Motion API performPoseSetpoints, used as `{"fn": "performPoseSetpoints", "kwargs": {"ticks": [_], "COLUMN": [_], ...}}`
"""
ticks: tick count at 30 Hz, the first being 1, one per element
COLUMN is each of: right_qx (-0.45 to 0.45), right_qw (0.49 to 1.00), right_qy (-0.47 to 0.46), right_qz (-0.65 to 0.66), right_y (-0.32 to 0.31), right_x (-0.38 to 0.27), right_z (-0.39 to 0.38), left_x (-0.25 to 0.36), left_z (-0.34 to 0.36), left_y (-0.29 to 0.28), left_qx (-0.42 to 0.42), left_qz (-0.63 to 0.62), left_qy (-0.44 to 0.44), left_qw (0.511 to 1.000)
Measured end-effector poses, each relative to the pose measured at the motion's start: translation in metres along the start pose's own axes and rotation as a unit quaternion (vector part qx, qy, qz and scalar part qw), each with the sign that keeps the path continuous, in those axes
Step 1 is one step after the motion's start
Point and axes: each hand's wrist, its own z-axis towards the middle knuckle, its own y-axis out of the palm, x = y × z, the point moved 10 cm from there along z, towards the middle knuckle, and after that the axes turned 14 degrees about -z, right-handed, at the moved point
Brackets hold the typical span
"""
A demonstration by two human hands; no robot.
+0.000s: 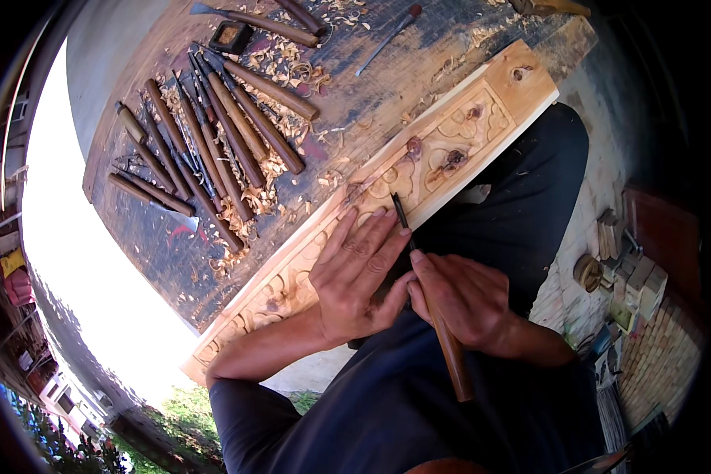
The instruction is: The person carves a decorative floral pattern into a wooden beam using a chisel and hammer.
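Note:
My right hand (pixel 472 299) is closed round the wooden handle of a carving chisel (pixel 450 355). The chisel's dark, narrow blade slants up and away, and its tip meets the face of a long pale wooden board (pixel 525 83). Curved relief patterns and dark knots run along that board. Flat on the carved face lies my left hand (pixel 355 272), fingers stretched out just left of the blade, with the index fingertip close against the metal shank. Its thumb reaches toward my right hand's fingers; whether they touch I cannot tell.
Under the board is a worn wooden table (pixel 355 110) strewn with curled shavings (pixel 296 67). Several wooden-handled chisels (pixel 241 130) lie bunched at its left. Beyond them are a small dark square box (pixel 231 36) and a thin brush-like tool (pixel 389 39). Stacked bricks (pixel 660 367) stand on the right.

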Motion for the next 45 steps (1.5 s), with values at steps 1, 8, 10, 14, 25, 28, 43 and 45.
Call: {"fn": "performPoseSetpoints", "kwargs": {"ticks": [1,8,10,14,25,28,43,45], "right_qx": [0.001,-0.019,-0.017,-0.006,-0.012,-0.029,-0.103,-0.102], "right_qw": [1.000,0.999,0.999,1.000,1.000,0.999,0.990,0.991], "right_qy": [0.001,0.009,0.007,-0.002,-0.009,0.004,0.011,0.000], "right_qz": [0.000,0.031,0.034,0.014,0.020,0.033,0.095,0.083], "right_y": [0.001,0.002,0.002,0.004,0.004,0.006,0.008,0.008], "right_x": [0.000,0.001,0.002,0.001,-0.001,0.000,0.003,0.001], "right_z": [0.001,0.007,0.008,0.005,0.008,0.012,0.033,0.034], "left_x": [-0.001,-0.004,-0.004,-0.004,-0.005,-0.006,-0.015,-0.016], "left_z": [0.000,-0.001,0.000,-0.001,0.001,0.001,-0.001,-0.001], "left_y": [0.000,-0.001,-0.001,-0.001,-0.001,-0.001,-0.001,-0.001], "left_qx": [-0.001,-0.011,-0.013,-0.008,-0.007,-0.005,-0.016,-0.018], "left_qz": [0.001,0.002,0.003,-0.001,-0.004,-0.002,-0.032,-0.041], "left_qy": [-0.001,-0.007,-0.008,-0.009,-0.009,-0.007,-0.023,-0.023], "left_qw": [1.000,1.000,1.000,1.000,1.000,1.000,0.999,0.999]}}
